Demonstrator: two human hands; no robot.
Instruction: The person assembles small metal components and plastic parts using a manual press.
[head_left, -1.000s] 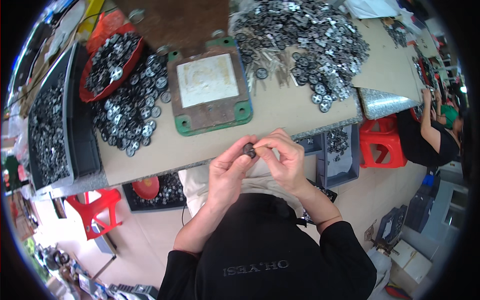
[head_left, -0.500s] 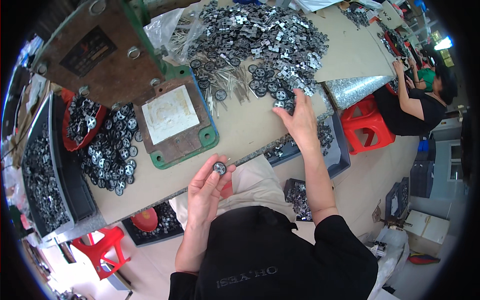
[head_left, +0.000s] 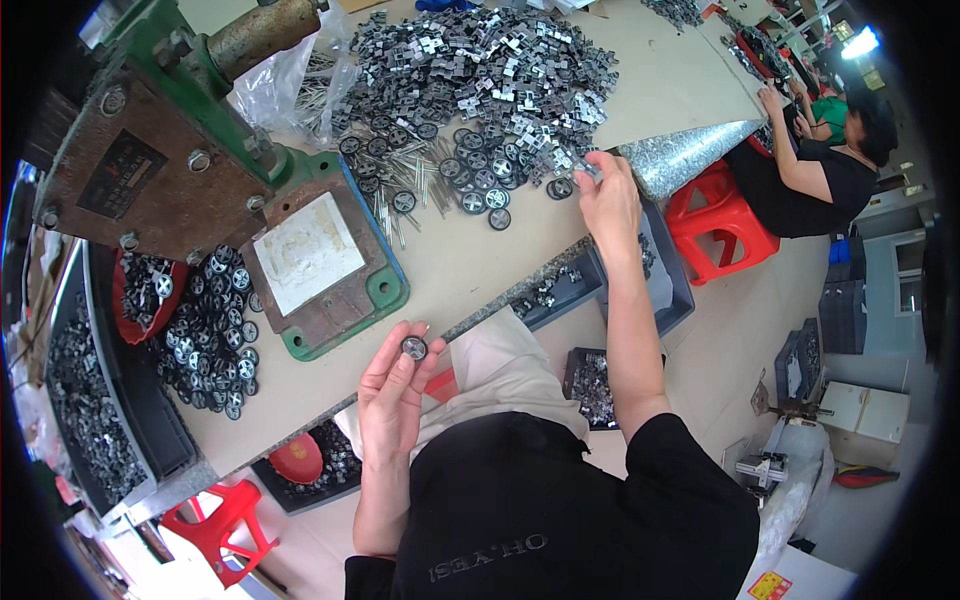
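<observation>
L hand [head_left: 392, 392] pinching round wheel [head_left: 414, 347]; R hand [head_left: 606, 197] grasping bracket [head_left: 588, 171] | red bowl [head_left: 128, 298]: wheels

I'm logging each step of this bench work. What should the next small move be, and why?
Probably bring the right hand back toward the left hand. The left holds a small round wheel part at its fingertips above the table edge, while the right seems to be pinching a small metal piece at the heap of metal pieces.

We see a small dull metal wheel [head_left: 414, 347], heaps of grey shiny metal parts [head_left: 480, 70], a rusty green-painted iron press [head_left: 190, 170], glossy red plastic stool [head_left: 722, 215], and matt bench [head_left: 460, 275].
</observation>
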